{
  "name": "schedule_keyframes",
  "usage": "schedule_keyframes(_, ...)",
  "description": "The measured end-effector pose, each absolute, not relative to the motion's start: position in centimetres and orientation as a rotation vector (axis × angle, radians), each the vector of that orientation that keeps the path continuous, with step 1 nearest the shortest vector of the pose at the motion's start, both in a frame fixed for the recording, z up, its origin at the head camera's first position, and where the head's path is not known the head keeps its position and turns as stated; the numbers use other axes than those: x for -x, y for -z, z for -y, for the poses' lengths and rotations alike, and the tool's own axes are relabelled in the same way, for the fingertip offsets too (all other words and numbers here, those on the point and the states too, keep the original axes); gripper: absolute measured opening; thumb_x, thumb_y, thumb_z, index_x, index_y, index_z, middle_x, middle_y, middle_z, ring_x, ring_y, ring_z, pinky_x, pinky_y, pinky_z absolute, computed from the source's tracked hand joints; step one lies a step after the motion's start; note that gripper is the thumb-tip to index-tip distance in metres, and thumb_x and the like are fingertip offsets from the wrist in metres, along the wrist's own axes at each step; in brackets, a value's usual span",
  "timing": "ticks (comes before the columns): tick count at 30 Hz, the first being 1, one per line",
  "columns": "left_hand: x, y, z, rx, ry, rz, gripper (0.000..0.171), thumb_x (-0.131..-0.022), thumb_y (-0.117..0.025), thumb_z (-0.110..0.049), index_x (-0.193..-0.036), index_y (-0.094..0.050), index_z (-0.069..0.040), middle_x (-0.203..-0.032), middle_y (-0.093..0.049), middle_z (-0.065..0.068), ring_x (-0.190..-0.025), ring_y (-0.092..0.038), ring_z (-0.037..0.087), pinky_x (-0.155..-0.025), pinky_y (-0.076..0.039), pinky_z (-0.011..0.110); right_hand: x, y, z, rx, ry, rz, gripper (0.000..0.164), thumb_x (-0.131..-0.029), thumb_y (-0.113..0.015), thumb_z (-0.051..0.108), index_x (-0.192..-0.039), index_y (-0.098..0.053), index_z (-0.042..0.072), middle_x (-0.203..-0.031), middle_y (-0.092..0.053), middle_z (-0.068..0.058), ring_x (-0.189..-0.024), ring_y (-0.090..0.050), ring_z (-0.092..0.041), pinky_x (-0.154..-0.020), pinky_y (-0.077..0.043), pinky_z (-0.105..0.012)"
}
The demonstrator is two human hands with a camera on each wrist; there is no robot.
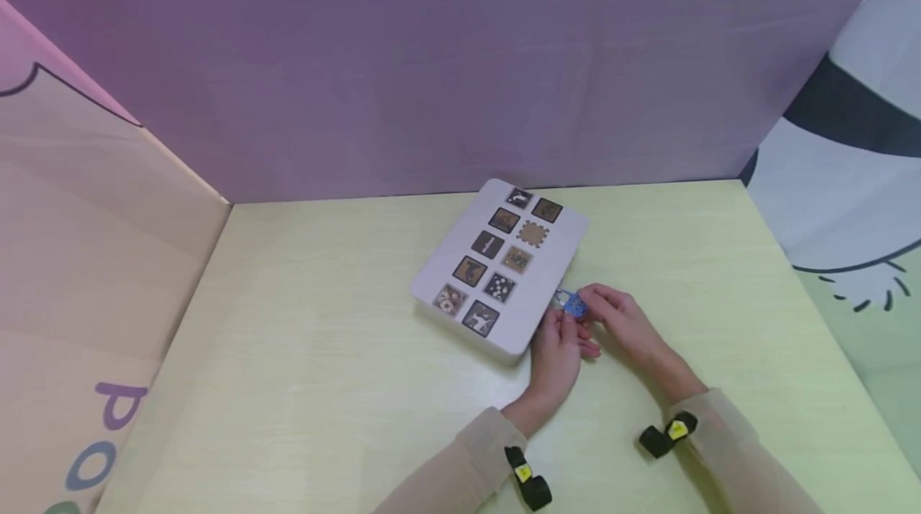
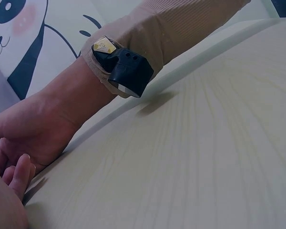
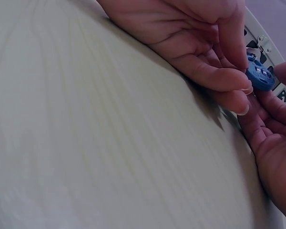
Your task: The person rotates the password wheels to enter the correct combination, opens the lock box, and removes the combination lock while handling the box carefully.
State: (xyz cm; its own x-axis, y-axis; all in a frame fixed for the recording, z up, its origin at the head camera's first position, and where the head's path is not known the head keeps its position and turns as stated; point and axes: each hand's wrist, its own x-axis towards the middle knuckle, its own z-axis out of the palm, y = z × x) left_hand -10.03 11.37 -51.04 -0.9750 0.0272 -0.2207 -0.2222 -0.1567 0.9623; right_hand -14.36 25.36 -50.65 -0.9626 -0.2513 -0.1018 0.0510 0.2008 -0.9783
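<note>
A small blue combination padlock (image 1: 573,304) hangs at the right side of a white case (image 1: 504,266) printed with game pictures. In the right wrist view, number wheels show on the padlock (image 3: 260,75), beside a metal clasp (image 3: 264,44) on the case. My left hand (image 1: 556,358) lies against the case's side and pinches the padlock between thumb and fingertip. From the other side, my right hand (image 1: 629,330) grips its outer end with thumb and curled fingers. The left wrist view shows mostly the right hand (image 2: 43,124); the padlock is hidden there.
The case lies aslant on a pale wooden table (image 1: 302,354), its far end near the purple back wall (image 1: 432,66). Printed panels stand at the left (image 1: 86,242) and right (image 1: 849,178). Black straps with cameras (image 1: 669,434) sit on both sleeves.
</note>
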Motion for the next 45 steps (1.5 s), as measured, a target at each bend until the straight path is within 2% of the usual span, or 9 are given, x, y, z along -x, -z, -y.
schedule_keyframes(15, 10.15, 51.14, -11.44, 0.235, -2.284, -1.915, 0.015, -0.110, -0.044, -0.011, -0.103, -0.056, -0.005, -0.082, -0.064, 0.004, -0.060, -0.065, 0.012, -0.059, -0.060, 0.022, 14.59, 50.89, -25.46, 0.162, 1.785, -2.267, 0.037, -0.108, -0.053, 0.023, -0.118, -0.063, -0.012, -0.091, -0.072, 0.007, -0.088, -0.067, -0.010, -0.091, -0.048, -0.018)
schedule_keyframes(32, 10.17, 51.18, -11.43, 0.236, -2.274, -1.921, 0.014, -0.110, -0.045, -0.012, -0.104, -0.056, -0.006, -0.083, -0.065, 0.006, -0.062, -0.065, 0.014, -0.061, -0.060, 0.022, 14.55, 51.08, -25.32, 0.168, 1.768, -2.279, 0.033, -0.107, -0.057, 0.021, -0.115, -0.065, -0.010, -0.097, -0.073, 0.005, -0.097, -0.065, -0.009, -0.096, -0.045, -0.016)
schedule_keyframes(45, 10.12, 51.30, -11.45, 0.225, -2.281, -1.924, 0.014, -0.110, -0.044, -0.011, -0.104, -0.056, -0.005, -0.081, -0.064, 0.004, -0.061, -0.065, 0.013, -0.060, -0.060, 0.022, 14.45, 50.85, -25.27, 0.169, 1.724, -2.314, 0.034, -0.108, -0.056, 0.024, -0.115, -0.066, -0.008, -0.096, -0.073, 0.002, -0.094, -0.065, -0.010, -0.093, -0.047, -0.016)
